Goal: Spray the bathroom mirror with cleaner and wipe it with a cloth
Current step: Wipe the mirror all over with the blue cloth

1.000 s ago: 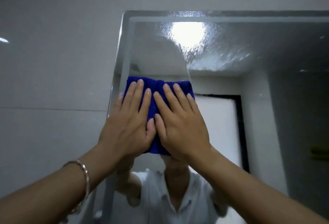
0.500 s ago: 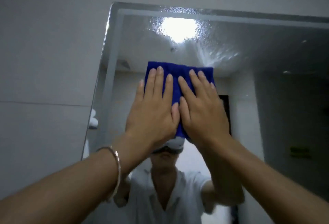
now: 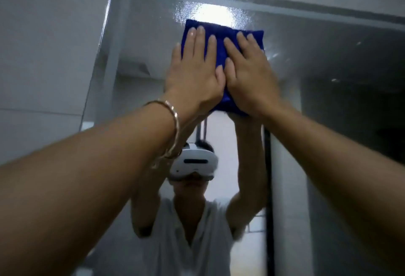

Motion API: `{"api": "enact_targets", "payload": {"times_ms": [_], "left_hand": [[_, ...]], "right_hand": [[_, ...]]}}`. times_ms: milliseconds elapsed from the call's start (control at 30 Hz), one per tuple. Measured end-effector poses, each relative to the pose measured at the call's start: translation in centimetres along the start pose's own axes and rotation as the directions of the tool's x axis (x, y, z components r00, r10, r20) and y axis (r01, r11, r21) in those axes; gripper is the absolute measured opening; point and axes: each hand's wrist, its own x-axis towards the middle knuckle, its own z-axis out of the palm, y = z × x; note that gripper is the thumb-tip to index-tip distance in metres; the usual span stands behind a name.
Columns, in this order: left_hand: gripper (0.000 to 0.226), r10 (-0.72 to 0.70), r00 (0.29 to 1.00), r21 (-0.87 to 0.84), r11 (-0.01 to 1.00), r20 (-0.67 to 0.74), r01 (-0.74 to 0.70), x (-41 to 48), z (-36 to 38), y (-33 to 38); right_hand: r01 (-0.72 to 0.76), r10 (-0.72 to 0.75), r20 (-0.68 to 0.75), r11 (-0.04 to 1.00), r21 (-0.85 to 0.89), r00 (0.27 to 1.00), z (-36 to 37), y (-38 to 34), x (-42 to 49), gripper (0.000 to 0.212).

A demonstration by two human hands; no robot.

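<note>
high on the mirror (image 3: 328,60), near its top left corner, a folded blue cloth (image 3: 221,32) lies flat against the glass. its upper edge sits just under the bright patch of a reflected light (image 3: 212,13), and fine wet droplets (image 3: 185,13) speckle the glass around that patch and along the top rim.

both hands press the cloth to the glass side by side, thumbs touching. the left hand (image 3: 192,80) covers the cloth's left part with its fingers (image 3: 199,38) straight and slightly spread, the little finger off the cloth's edge on bare glass. the right hand (image 3: 252,80) covers the right part, fingers also straight and angled up to the left. neither hand curls round the cloth; the palms and flat fingers pin it.

a thin metal bracelet (image 3: 174,120) circles the left wrist. below the hands the mirror shows the person with arms raised, a white headset (image 3: 194,163) and a pale shirt (image 3: 175,242). a dark upright strip (image 3: 268,188) runs down the reflection beside the right forearm. left of the mirror is a plain grey tiled wall (image 3: 43,45).
</note>
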Motion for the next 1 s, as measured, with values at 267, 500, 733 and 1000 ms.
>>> {"api": "enact_targets", "payload": {"times_ms": [267,500,733,1000], "left_hand": [[0.066,0.081,0.996,0.016,0.997,0.045,-0.082,-10.5,2.1,3.3],[0.062,-0.027,0.996,0.047,0.999,0.087,0.023,2.8,-0.8,4.6],[0.066,0.095,0.995,0.027,0.995,0.015,-0.095,-6.0,1.4,6.7],[0.063,0.055,0.997,0.04,0.998,0.048,-0.057,1.5,0.0,7.4]], "right_hand": [[0.021,-0.02,-0.046,1.0,0.022,0.999,0.8,0.5,-12.0,0.053],[-0.02,0.024,0.048,0.996,-0.087,0.999,-2.2,4.9,1.1,0.051],[-0.07,0.073,-0.056,0.996,0.047,0.996,-1.0,4.3,-9.4,0.056],[-0.084,0.084,-0.002,0.996,0.002,0.996,-2.6,7.4,-2.0,0.054]]}}
